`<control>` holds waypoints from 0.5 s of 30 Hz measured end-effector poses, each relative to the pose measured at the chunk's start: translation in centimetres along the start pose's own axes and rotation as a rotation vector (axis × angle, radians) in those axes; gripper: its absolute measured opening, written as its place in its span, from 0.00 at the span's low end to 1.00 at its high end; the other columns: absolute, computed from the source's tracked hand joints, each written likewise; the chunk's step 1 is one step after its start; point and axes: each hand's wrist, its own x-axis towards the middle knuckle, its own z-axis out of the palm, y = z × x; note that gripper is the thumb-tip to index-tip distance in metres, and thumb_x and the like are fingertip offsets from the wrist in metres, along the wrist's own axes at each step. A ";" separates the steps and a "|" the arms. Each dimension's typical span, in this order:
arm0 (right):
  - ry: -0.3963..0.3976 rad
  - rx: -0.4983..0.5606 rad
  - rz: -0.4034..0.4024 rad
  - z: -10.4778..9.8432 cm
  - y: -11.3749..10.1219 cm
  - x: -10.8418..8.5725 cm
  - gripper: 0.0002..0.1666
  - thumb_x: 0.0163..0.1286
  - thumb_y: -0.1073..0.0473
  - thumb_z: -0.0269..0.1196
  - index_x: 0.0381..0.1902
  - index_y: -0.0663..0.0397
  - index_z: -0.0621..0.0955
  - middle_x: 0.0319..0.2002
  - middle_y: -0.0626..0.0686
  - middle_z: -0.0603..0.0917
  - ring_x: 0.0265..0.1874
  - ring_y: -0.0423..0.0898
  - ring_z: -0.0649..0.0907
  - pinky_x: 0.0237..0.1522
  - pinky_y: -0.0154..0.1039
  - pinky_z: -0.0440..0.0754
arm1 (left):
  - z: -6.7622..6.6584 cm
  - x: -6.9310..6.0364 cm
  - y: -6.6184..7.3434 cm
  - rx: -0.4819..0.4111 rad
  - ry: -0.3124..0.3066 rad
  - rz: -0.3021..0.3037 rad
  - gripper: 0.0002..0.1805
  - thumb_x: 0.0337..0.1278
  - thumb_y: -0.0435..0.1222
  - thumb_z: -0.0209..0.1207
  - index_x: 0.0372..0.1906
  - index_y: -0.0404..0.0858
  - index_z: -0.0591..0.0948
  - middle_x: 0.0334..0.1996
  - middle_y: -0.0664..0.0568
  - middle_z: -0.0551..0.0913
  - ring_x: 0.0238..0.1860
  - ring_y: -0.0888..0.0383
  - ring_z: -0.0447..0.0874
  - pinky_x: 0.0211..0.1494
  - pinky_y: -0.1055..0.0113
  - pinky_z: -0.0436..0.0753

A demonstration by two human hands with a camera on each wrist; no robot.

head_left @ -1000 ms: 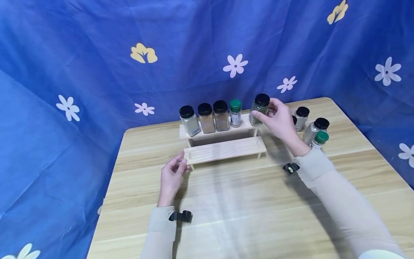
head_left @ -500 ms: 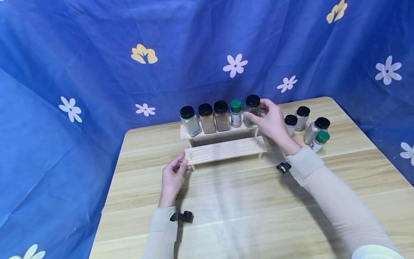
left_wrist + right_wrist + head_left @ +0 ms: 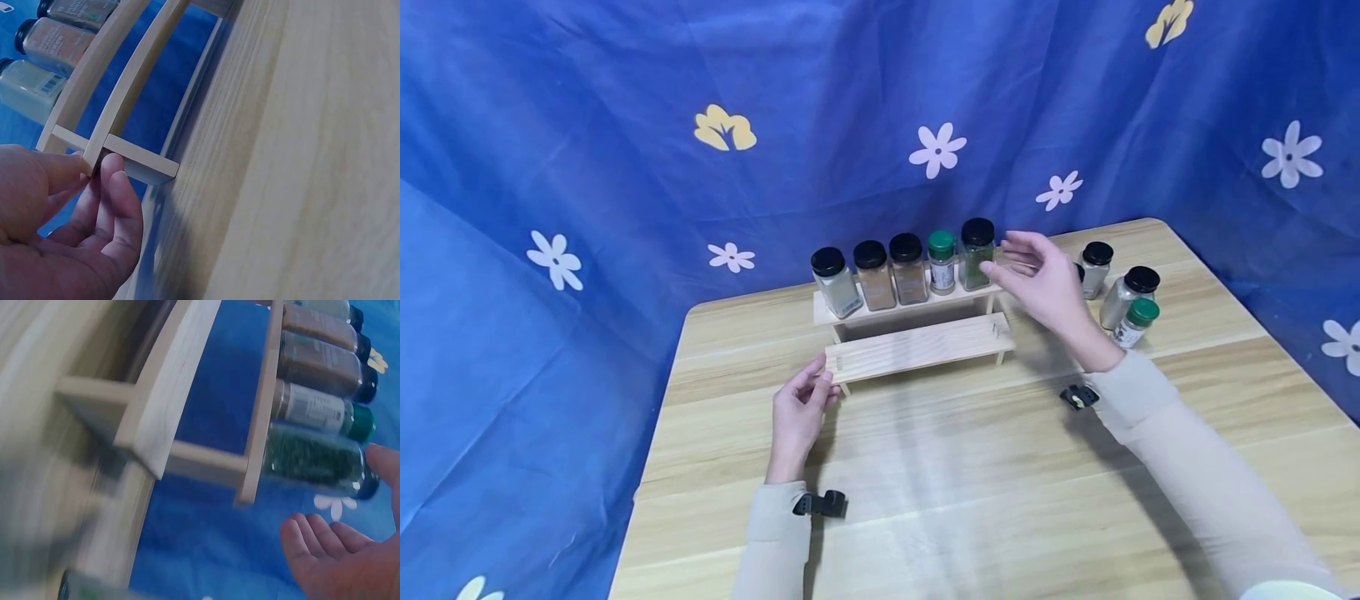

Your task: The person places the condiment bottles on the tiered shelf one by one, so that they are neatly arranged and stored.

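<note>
A two-tier wooden spice rack stands on the table. My left hand pinches the left end of its lower shelf between thumb and fingers, as the left wrist view shows. On the upper shelf, a black-lidded jar of green herbs stands upright at the right end. My right hand is just right of it, fingers spread and apart, holding nothing; the thumb lies close to the jar. Left of the herbs are a green-lidded spice jar, two black-lidded brown spice jars and a pale one.
Right of the rack on the table are a black-lidded jar, a larger one and a green-lidded jar. Another black lid is mostly hidden behind my right hand. A blue flowered curtain hangs behind the table.
My right hand has moved the herb jar left onto the upper shelf beside the green-lidded jar, let go and drawn back right. My left hand keeps its grip on the rack.
</note>
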 end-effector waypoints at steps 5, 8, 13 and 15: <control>0.077 -0.018 -0.026 -3.2 1.0 -1.5 0.35 0.65 0.60 0.76 0.67 0.64 0.78 0.61 0.62 0.86 0.54 0.38 0.87 0.63 0.32 0.88 | 0.1 0.1 0.0 0.014 -0.012 0.009 0.20 0.74 0.31 0.62 0.67 0.37 0.81 0.43 0.33 0.88 0.34 0.64 0.90 0.43 0.73 0.94; 0.132 -0.008 -0.030 -5.2 1.8 -2.3 0.33 0.65 0.61 0.76 0.65 0.64 0.80 0.55 0.51 0.88 0.51 0.31 0.86 0.59 0.27 0.88 | 0.1 0.2 0.0 0.013 -0.007 0.016 0.20 0.74 0.31 0.62 0.67 0.36 0.81 0.43 0.33 0.88 0.34 0.65 0.90 0.43 0.73 0.94; 0.206 0.051 -0.029 -8.2 3.1 -3.6 0.31 0.64 0.66 0.76 0.63 0.70 0.80 0.47 0.34 0.88 0.48 0.31 0.88 0.55 0.20 0.87 | 0.0 0.0 -0.1 0.018 0.003 0.023 0.20 0.74 0.31 0.61 0.67 0.36 0.81 0.41 0.35 0.89 0.33 0.66 0.90 0.41 0.74 0.94; 0.238 0.052 -0.019 -9.2 3.7 -4.1 0.31 0.63 0.68 0.75 0.63 0.72 0.80 0.46 0.33 0.88 0.48 0.30 0.88 0.54 0.19 0.87 | -0.1 -0.1 -0.1 0.021 0.000 0.021 0.20 0.75 0.31 0.61 0.67 0.36 0.81 0.41 0.35 0.89 0.34 0.65 0.91 0.41 0.73 0.94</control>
